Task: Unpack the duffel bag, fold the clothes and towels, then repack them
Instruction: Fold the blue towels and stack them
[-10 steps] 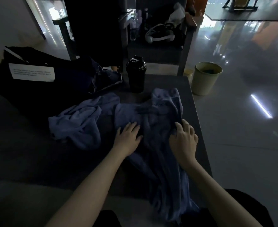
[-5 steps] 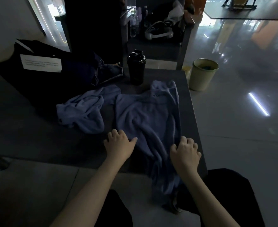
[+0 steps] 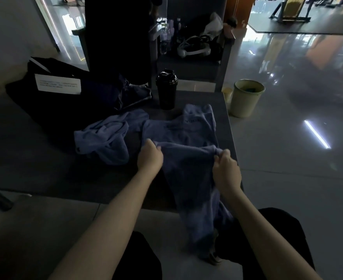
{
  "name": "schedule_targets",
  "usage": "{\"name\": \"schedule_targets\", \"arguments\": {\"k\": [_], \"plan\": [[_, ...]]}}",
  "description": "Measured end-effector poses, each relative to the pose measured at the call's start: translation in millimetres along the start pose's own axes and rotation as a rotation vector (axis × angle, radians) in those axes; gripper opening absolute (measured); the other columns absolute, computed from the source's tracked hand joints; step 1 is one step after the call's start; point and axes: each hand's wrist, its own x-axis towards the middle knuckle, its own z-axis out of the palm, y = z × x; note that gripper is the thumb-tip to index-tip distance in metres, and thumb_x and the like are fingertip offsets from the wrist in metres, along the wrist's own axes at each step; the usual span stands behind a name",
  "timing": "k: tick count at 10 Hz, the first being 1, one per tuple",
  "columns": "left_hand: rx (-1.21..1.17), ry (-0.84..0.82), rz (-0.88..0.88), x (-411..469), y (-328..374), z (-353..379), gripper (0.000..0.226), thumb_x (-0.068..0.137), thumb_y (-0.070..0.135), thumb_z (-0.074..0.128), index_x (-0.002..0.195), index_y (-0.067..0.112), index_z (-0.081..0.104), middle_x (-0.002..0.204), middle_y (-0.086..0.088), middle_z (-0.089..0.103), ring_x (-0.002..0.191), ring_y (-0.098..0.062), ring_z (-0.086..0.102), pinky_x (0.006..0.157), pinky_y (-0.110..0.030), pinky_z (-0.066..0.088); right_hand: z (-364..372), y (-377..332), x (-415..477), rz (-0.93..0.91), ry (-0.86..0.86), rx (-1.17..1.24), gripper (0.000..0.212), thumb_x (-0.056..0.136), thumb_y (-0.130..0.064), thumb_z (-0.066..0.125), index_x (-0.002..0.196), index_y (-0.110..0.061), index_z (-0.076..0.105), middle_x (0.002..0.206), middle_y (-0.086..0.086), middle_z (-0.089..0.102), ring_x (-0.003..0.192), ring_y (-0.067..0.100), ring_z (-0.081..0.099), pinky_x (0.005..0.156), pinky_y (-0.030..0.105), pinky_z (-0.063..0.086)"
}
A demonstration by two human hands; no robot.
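Left hand (image 3: 149, 156): fingers curled over the left end of a raised fold in the blue cloth (image 3: 186, 134), gripping it.
Right hand (image 3: 226, 170): fingers and thumb bunched tight on the fold's right end, pinching the fabric.
Cloth: on the right part of the table (image 3: 45, 158). Its far end lies flat, the fold is stretched between the two hands, and the near end hangs off the table edge towards the lap.
Second cloth (image 3: 103, 138): same blue, a crumpled heap just left of the first.
Bag (image 3: 65, 106): black with a white label, at the table's far left, well apart from both hands.
Bottle (image 3: 166, 88): black, upright, just beyond the cloth's far end.
Bin (image 3: 246, 98): on the floor by the table's far right corner.
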Motion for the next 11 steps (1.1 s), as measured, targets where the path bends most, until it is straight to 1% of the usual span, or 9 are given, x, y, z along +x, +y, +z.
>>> {"name": "schedule_targets", "arguments": {"k": [1, 2, 3, 4, 5, 7, 8, 9, 11], "plan": [[-0.272, 0.003, -0.114, 41, 14, -11, 0.023, 0.098, 0.019, 0.043, 0.111, 0.002, 0.049, 0.109, -0.011, 0.058, 0.098, -0.028, 0.058, 0.080, -0.033, 0.046, -5, -11, 32, 0.000, 0.042, 0.165, 0.010, 0.099, -0.017, 0.041, 0.097, -0.010, 0.047, 0.083, 0.007, 0.055, 0.071, 0.023, 0.049, 0.061, 0.030, 0.032], [-0.514, -0.188, -0.147, 50, 19, -8, 0.008, 0.095, 0.007, 0.044, 0.096, 0.013, 0.049, 0.100, -0.013, 0.059, 0.087, -0.025, 0.058, 0.078, -0.036, 0.052, -2, -9, 51, 0.095, -0.088, 0.301, 0.025, 0.094, -0.014, 0.047, 0.117, -0.006, 0.049, 0.103, 0.012, 0.061, 0.083, 0.023, 0.055, 0.068, 0.028, 0.039], [-0.173, -0.235, -0.014, 24, 3, 3, 0.032, 0.094, 0.011, 0.049, 0.126, 0.007, 0.046, 0.118, -0.009, 0.055, 0.107, -0.028, 0.054, 0.089, -0.038, 0.047, 6, 5, 39, 0.127, -0.227, 0.145, 0.039, 0.085, -0.019, 0.055, 0.121, -0.008, 0.046, 0.110, 0.013, 0.062, 0.091, 0.028, 0.059, 0.069, 0.030, 0.042], [0.331, -0.249, -0.032, -11, -22, 16, 0.051, 0.093, 0.042, 0.049, 0.130, 0.008, 0.048, 0.136, -0.014, 0.045, 0.123, -0.033, 0.043, 0.099, -0.044, 0.039, 11, 13, 7, 0.163, -0.270, -0.088, 0.052, 0.082, -0.039, 0.059, 0.119, -0.006, 0.045, 0.115, 0.013, 0.057, 0.103, 0.032, 0.055, 0.075, 0.035, 0.043], [0.428, -0.245, -0.012, -39, -32, 27, 0.070, 0.084, 0.062, 0.052, 0.130, 0.009, 0.047, 0.137, -0.013, 0.042, 0.128, -0.033, 0.037, 0.100, -0.045, 0.033, 11, 17, -24, 0.150, -0.318, -0.312, 0.056, 0.082, -0.052, 0.057, 0.116, -0.009, 0.051, 0.120, 0.011, 0.051, 0.113, 0.031, 0.048, 0.086, 0.039, 0.040], [0.180, -0.350, -0.023, -52, -21, 30, 0.029, 0.093, 0.038, 0.046, 0.095, 0.013, 0.061, 0.106, -0.011, 0.065, 0.098, -0.031, 0.060, 0.085, -0.038, 0.049, 12, 12, -56, 0.056, -0.311, -0.330, 0.026, 0.091, -0.032, 0.053, 0.104, -0.010, 0.055, 0.110, 0.009, 0.056, 0.101, 0.030, 0.056, 0.076, 0.035, 0.042], [-0.278, -0.426, -0.168, -50, -8, 24, 0.028, 0.094, 0.025, 0.046, 0.103, 0.003, 0.062, 0.108, -0.019, 0.063, 0.099, -0.034, 0.060, 0.077, -0.031, 0.045, 12, 8, -56, 0.025, -0.261, -0.096, 0.013, 0.094, -0.022, 0.049, 0.096, -0.009, 0.047, 0.093, 0.009, 0.059, 0.085, 0.032, 0.057, 0.063, 0.033, 0.037], [-0.789, -0.502, -0.422, -50, 1, 20, 0.025, 0.094, 0.012, 0.039, 0.094, 0.006, 0.064, 0.097, -0.018, 0.063, 0.088, -0.030, 0.061, 0.074, -0.034, 0.047, 8, 5, -44, 0.105, -0.259, 0.386, 0.015, 0.095, -0.015, 0.051, 0.082, -0.010, 0.045, 0.075, 0.003, 0.053, 0.067, 0.018, 0.048, 0.048, 0.017, 0.037], [-0.596, -0.466, -0.352, -60, 2, 20, 0.036, 0.100, 0.004, 0.035, 0.133, -0.007, 0.045, 0.134, -0.023, 0.051, 0.122, -0.035, 0.053, 0.067, -0.019, 0.045, 8, 0, -27, 0.191, -0.349, 0.735, 0.012, 0.094, -0.012, 0.054, 0.083, -0.010, 0.056, 0.072, 0.001, 0.056, 0.066, 0.010, 0.052, 0.057, 0.021, 0.042]]}}
